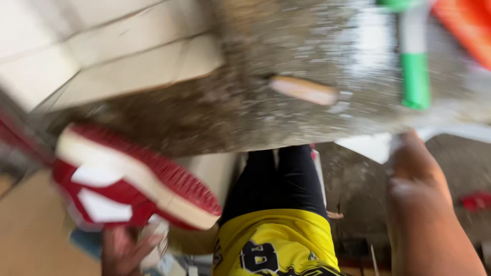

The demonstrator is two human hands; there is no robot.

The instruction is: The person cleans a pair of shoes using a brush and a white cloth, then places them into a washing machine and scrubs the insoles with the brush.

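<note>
The left hand [125, 250] grips a red-and-white shoe [128, 179] from below, at lower left, sole turned up. The right hand [419, 174] reaches toward a white ledge [450, 132] — blurred, so its fingers' state is unclear. A green-and-white handle [414, 66] stands above — near the ledge.

The sneaker [135, 179] is red with white panels; its sole shows a cream-white band edged by red ribbed tread. The shorts [276, 237] are bright yellow with dark blue figures outlined in white, and the leggings [279, 179] below them are black. The worktop [307, 61] is speckled grey-brown. The tube [414, 61] on it is white with green bands. An orange patch [468, 25] fills the upper right corner. The boards [117, 56] at upper left are pale cream.
</note>
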